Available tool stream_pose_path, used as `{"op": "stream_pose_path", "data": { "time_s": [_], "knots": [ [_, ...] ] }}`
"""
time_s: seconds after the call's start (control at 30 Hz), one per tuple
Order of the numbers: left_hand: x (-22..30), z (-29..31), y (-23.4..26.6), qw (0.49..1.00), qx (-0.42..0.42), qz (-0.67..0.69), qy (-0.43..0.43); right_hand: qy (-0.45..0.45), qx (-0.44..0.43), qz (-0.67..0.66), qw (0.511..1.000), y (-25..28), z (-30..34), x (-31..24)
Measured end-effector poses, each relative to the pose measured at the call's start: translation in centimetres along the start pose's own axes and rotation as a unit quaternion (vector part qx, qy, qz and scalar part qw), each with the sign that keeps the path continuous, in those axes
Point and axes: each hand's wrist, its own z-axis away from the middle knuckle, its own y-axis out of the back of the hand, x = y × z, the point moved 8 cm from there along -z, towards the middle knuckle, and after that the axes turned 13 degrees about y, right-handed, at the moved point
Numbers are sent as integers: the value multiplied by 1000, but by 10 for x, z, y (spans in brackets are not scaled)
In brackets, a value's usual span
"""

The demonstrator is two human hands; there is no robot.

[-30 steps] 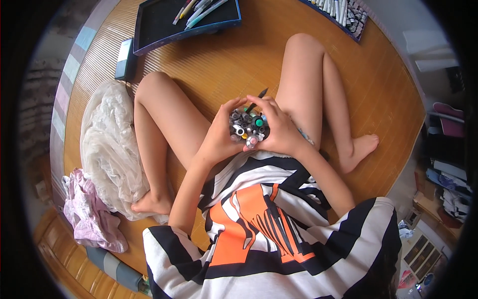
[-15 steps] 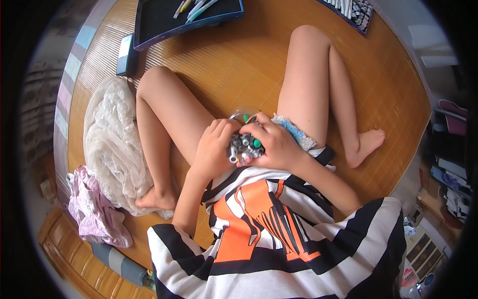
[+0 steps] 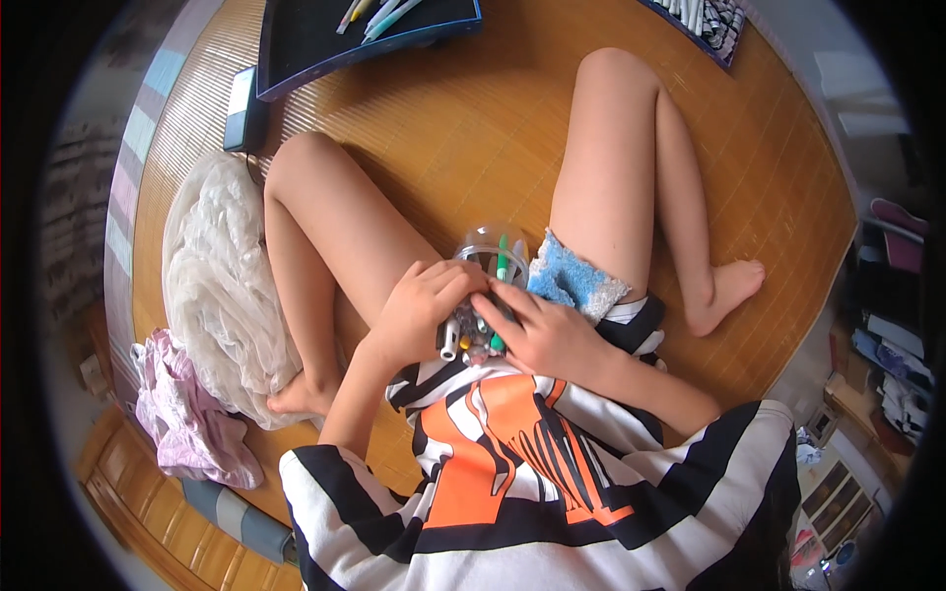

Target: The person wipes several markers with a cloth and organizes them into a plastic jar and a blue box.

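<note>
Between my thighs, a bundle of pens [image 3: 469, 342] is gripped in both hands, its ends pointing toward my shirt. My left hand [image 3: 422, 300] wraps the bundle from the left, fingers bent over the top. From the other side, my right hand [image 3: 545, 333] closes on it, its fingers meeting those of the left. A green pen [image 3: 503, 260] sticks out past my fingers, within a clear round plastic container [image 3: 485, 238]. My hands cover much of the bundle, so I cannot tell how far the pens sit inside the container.
Ahead on the brown mat [image 3: 463, 148] stands a dark tray [image 3: 281, 74] with several pens, a small box-shaped device [image 3: 242, 108] beside it. Another tray of pens [image 3: 705, 25] is at the far right. Whitish sheer fabric [image 3: 217, 286] and pink cloth [image 3: 187, 414] lie left.
Both hands have drawn a little toward my body with the bundle, which has tilted. More of the clear container and the green pen now shows beyond my fingers.
</note>
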Motion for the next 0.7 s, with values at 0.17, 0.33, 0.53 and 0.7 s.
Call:
{"op": "stream_pose_path", "data": {
  "time_s": [0.17, 0.33, 0.53, 0.7],
  "knots": [
    [0, 3, -3, 1000, 3, -25, -6, 12, -46, 81, 996, 5, -3, -8],
    [-2, -1, 0, 1000, 22, -17, 7, -26, -32, 55, 998, 4, -5, -1],
    [-9, -6, 4, 998, 53, 11, 43, -118, 39, -148, 981, -7, -1, 28],
    [-7, -20, 11, 996, 52, 25, 64, -123, 105, -233, 959, -3, -4, 53]
  ]
}}
